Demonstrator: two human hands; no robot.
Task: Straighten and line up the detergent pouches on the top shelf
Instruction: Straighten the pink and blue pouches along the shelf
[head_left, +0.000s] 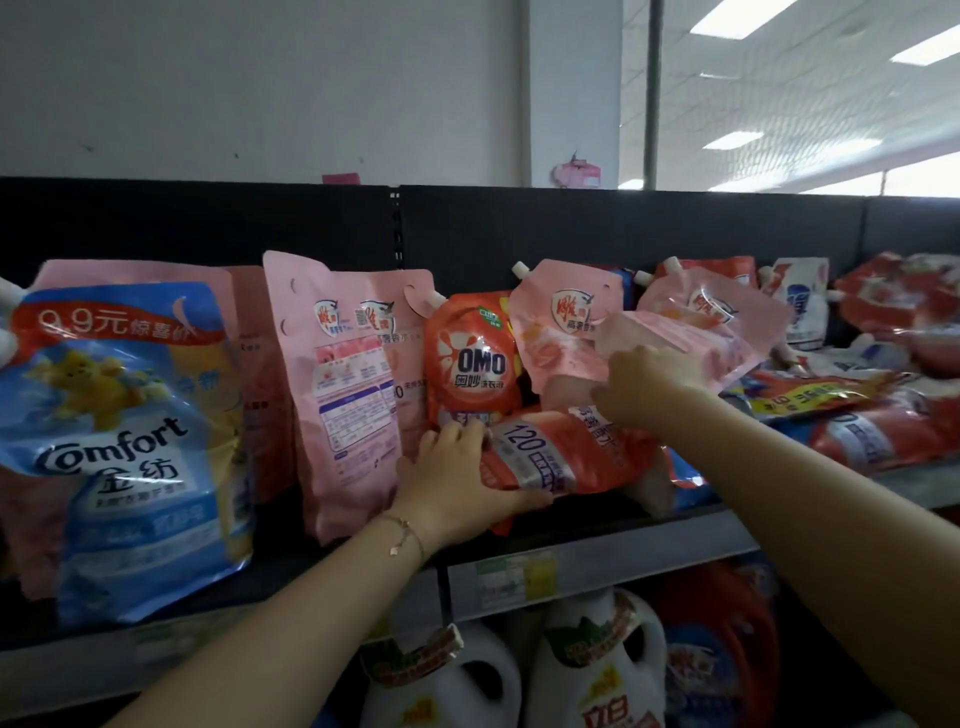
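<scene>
Progress partial. Left hand (457, 470) grips end of orange-pink pouch (561, 452), which lies flat at front edge of top shelf (675, 540). Right hand (652, 382) just behind, fingers curled onto tilted pink pouch (691, 332). Leftward, Comfort pouch (119, 415), back-facing pink pouch (348, 395) and OMO pouch (475, 358) roughly upright. Far-right heap (883, 374) still jumbled; most work left there.

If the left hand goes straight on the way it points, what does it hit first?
Likely the upright OMO pouch: the left hand, gripping the lying 120 pouch, has fingertips right at the OMO's base. Depth is unclear.
</scene>
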